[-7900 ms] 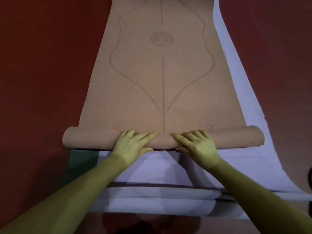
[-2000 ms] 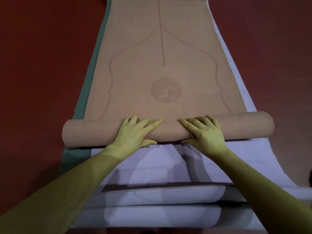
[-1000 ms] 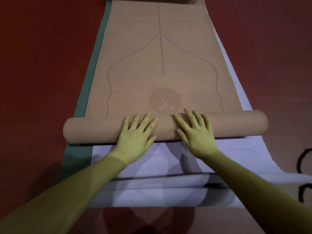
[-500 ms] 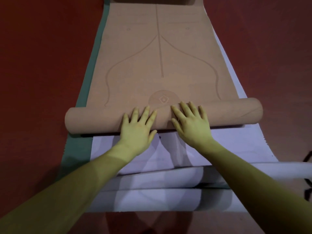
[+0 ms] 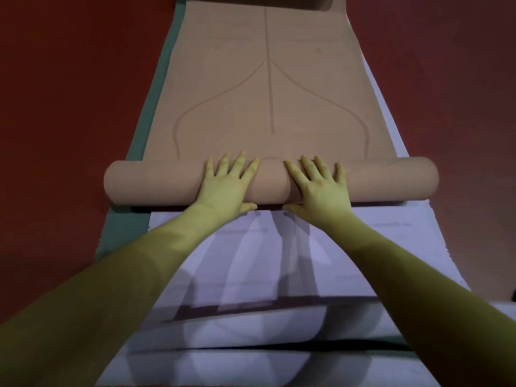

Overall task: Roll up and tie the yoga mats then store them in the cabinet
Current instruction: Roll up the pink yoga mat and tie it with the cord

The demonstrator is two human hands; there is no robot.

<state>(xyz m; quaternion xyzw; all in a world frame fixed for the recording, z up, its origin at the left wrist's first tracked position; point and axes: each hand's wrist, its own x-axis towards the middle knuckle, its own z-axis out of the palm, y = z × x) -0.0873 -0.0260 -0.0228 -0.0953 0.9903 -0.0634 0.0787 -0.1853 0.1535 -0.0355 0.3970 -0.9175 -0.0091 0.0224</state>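
Observation:
A tan yoga mat (image 5: 268, 88) with printed guide lines lies lengthwise ahead of me, its near end wound into a thick roll (image 5: 156, 182) that runs across the view. My left hand (image 5: 226, 185) and my right hand (image 5: 318, 185) press flat on the middle of the roll, fingers straight and spread, thumbs at its near side. Under the tan mat lies a lavender mat (image 5: 363, 236) and below that a green mat (image 5: 125, 227), both flat. The tan mat's far end shows at the top edge of the view.
Red floor (image 5: 69, 93) lies on both sides of the mats. The lavender mat's near end (image 5: 251, 358) is folded or curled in layers close to me. A dark object (image 5: 513, 294) shows at the right edge.
Both hands have pushed the roll forward, away from me. The round figure emblem has gone under the roll, the roll has grown thicker, and more lavender mat is uncovered.

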